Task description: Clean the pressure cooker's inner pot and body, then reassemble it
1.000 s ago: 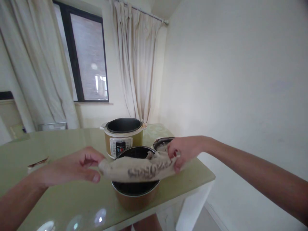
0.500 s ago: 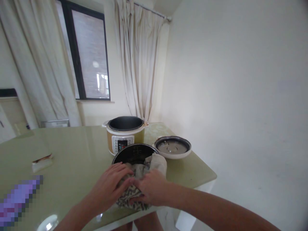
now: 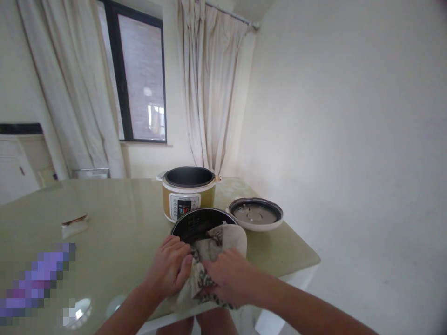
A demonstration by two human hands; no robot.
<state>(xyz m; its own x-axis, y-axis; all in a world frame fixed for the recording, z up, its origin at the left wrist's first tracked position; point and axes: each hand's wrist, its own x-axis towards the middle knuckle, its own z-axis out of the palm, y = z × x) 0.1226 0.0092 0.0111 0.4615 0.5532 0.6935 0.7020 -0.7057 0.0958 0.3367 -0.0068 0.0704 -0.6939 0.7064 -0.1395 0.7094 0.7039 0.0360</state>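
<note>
Both hands press a crumpled cloth (image 3: 209, 260) against the near side of a round inner pot (image 3: 204, 223) at the front edge of a glossy, pale green table (image 3: 115, 218). The left hand (image 3: 171, 270) lies flat on the fabric with fingers curled over its folds; the right hand (image 3: 226, 277) clamps the cloth from the other side, knuckles up. The cloth is soft and off-white with a dark mottled print, bunched into thick folds, one corner draped over the pot's rim and into its dark interior. What else the pot holds cannot be told.

Just behind it stands one electric cooker body (image 3: 188, 193), a squat cylinder with a gold-brown shell, white collar and a small control panel on its front; its black cavity is open and looks bare. To the right, near the table's corner, one round lid (image 3: 256, 214) rests underside up, a white rim ringing a grey metal plate.

Further left on the tabletop lies one small flat white packet (image 3: 74, 225), well apart from the pots. Two cream curtains (image 3: 209, 88) flank one dark-framed window (image 3: 139, 79) behind the table.
</note>
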